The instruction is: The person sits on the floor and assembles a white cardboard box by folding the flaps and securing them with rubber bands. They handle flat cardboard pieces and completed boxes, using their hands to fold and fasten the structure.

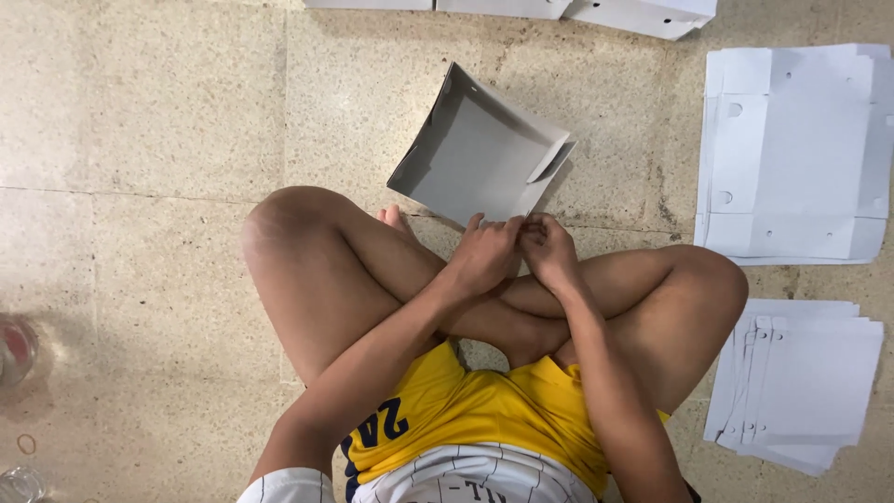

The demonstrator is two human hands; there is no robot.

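Observation:
A half-folded grey-white cardboard box [470, 149] stands tilted on the floor in front of my crossed legs, its inside facing me. My left hand [484, 253] and my right hand [548, 250] meet at its near bottom edge, fingers pinching the cardboard there. Side walls are raised; a flap sticks out at the right corner.
A stack of flat white box blanks [796, 154] lies at the upper right, another stack [801, 382] at the lower right. Folded white boxes [643, 14] line the top edge. A clear container [14, 349] sits at the far left on the speckled stone floor.

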